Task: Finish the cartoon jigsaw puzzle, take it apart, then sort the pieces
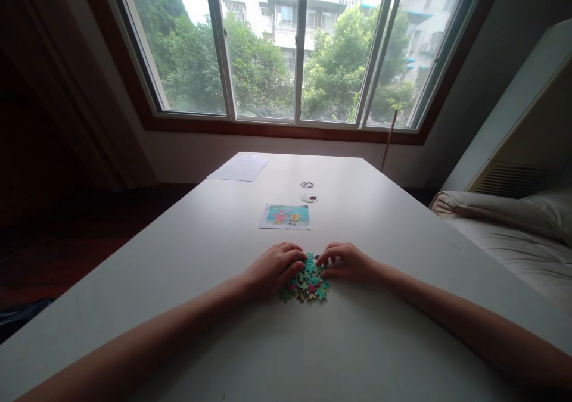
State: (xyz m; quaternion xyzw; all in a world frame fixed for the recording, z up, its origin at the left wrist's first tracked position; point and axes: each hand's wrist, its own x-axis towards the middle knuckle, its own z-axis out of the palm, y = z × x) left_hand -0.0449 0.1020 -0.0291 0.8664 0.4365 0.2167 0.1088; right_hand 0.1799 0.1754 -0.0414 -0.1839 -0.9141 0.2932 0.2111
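A small heap of jigsaw puzzle pieces, mostly teal and green with some pink and yellow, lies on the white table. My left hand rests against the heap's left side, fingers bent and slightly apart, tips touching the pieces. From the right, my right hand reaches the heap with curved fingers and a gap between thumb and forefinger. No piece can be seen gripped in either hand. Beyond the heap lies a picture sheet with pink and yellow cartoon figures on a teal ground.
Two round flat discs lie past the picture sheet. At the table's far left corner is a white paper sheet. A window fills the far wall. A padded seat stands on the right, and a thin stick leans behind the table.
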